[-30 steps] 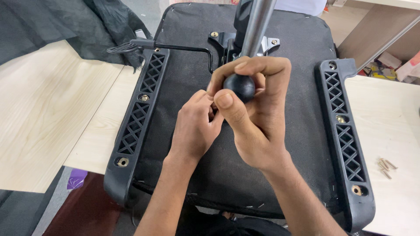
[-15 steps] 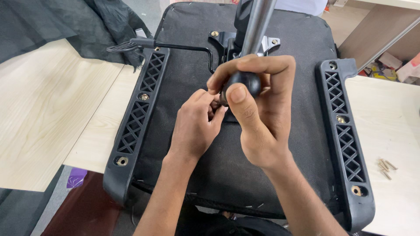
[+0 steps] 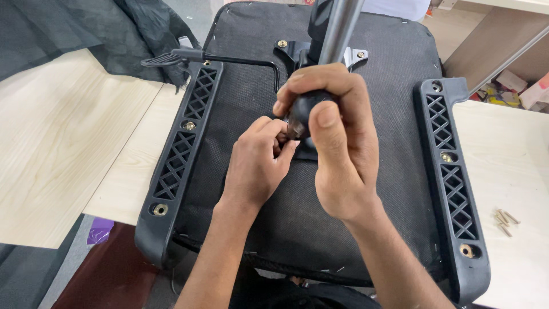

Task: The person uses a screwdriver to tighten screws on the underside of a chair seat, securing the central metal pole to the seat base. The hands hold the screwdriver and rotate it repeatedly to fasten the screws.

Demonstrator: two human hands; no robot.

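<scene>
An upturned office chair seat (image 3: 251, 74) lies in front of me, its black fabric underside facing up. My right hand (image 3: 337, 149) is closed over a black rounded knob (image 3: 303, 111) below the grey gas cylinder (image 3: 338, 28) that rises from the seat's metal mounting plate (image 3: 291, 50). My left hand (image 3: 257, 163) sits just left of the knob, its fingertips pinched on something small at the knob's lower edge; what it pinches is hidden. Black plastic armrest brackets run along the left (image 3: 180, 154) and right (image 3: 452, 177) sides of the seat.
A black wire lever with a paddle handle (image 3: 171, 57) sticks out at the upper left. Light wooden boards (image 3: 63, 143) lie on both sides. Loose screws (image 3: 503, 220) rest on the right board. Dark cloth (image 3: 68, 28) is bunched at the top left; boxes sit under a shelf at the top right.
My right hand has turned on the knob, thumb sliding down its front. My left fingers have stayed pinched at the knob's lower edge.
</scene>
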